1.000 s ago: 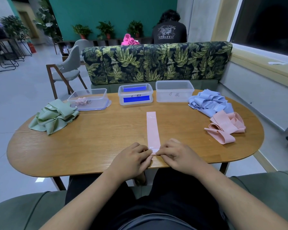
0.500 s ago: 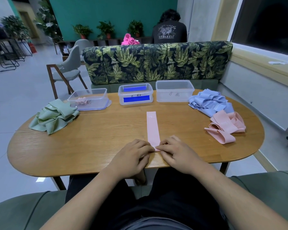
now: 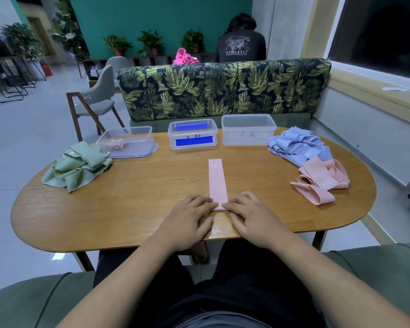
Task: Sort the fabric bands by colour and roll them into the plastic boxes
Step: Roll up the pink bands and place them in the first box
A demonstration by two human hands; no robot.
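Fingers point(image 3: 209, 205) of yr left hand point(image 3: 188, 220) & right hand point(image 3: 255, 220) curl down, pinching near end of pink band point(image 3: 217, 183) to start the roll; rest lies flat on worktop point(image 3: 128, 209) ahead of them, so it rolls evenly.

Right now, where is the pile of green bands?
In the head view, the green bands lie heaped at the left end of the table, beside the leftmost clear box.

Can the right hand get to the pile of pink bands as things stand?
Probably yes: only bare table lies between the right hand and the pink pile, but it now pinches the flat pink band.
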